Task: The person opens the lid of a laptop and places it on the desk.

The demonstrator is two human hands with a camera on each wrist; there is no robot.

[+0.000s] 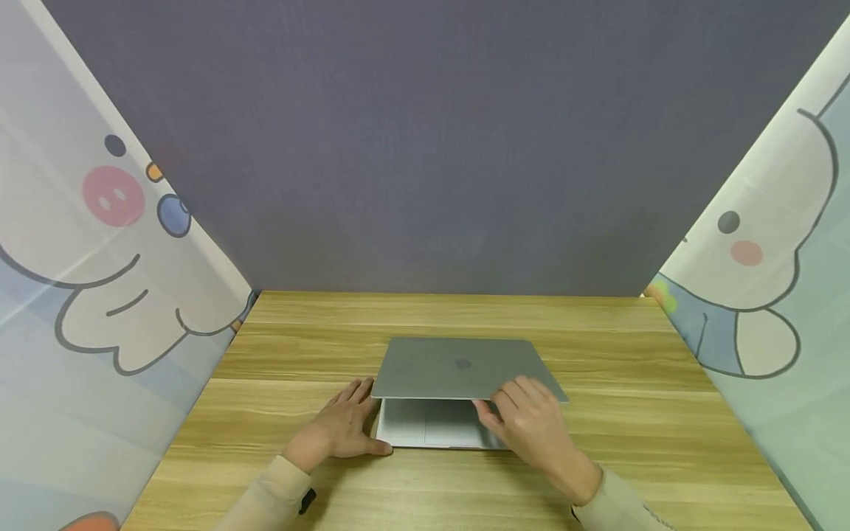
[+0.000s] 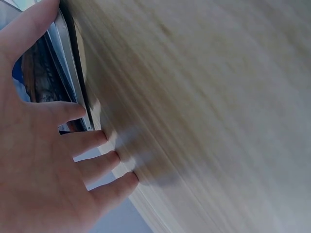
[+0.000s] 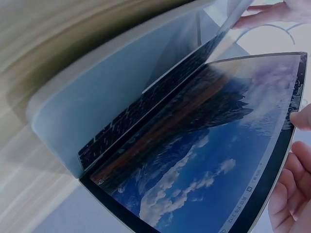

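A grey laptop sits on the wooden table with its lid partly raised, the logo side up. My right hand pinches the front edge of the lid right of its middle, thumb on the screen side and fingers curled over the outside. Beneath the lid, the pale palm rest and trackpad show. In the right wrist view the screen is lit with a mountain and cloud picture, and the black keyboard lies below it. My left hand has its fingers spread, thumb at the base's front left corner.
The wooden table reaches back to a dark grey panel. Cartoon-printed curtains hang at the left and right sides. A small black item shows by the left sleeve.
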